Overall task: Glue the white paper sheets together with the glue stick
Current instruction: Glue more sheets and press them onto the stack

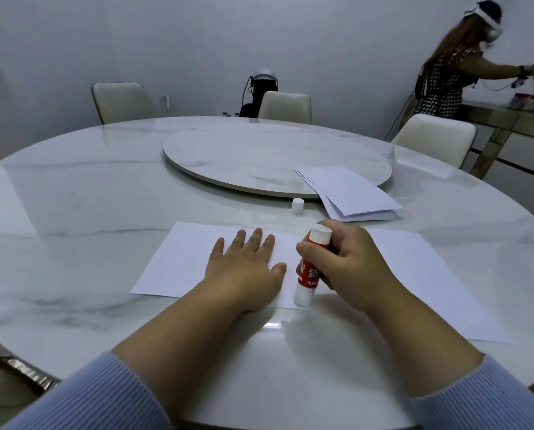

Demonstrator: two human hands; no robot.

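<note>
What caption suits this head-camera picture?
Left hand steadies a white sheet while the right hand presses the glue stick down.

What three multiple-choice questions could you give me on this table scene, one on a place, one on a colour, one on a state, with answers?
1. Where is the loose white cap?
A. On the table beside the turntable's edge
B. On the glue stick
C. In the left hand

2. What colour is the glue stick label?
A. Blue
B. Red
C. Green

3. What is the left hand doing?
A. Lying flat on a sheet
B. Lifting a sheet
C. Holding the cap

Answers: 1 A, the cap stands alone beyond the sheets. 2 B, red shows beside the right hand. 3 A, the fingers spread flat on the white sheet.
</note>
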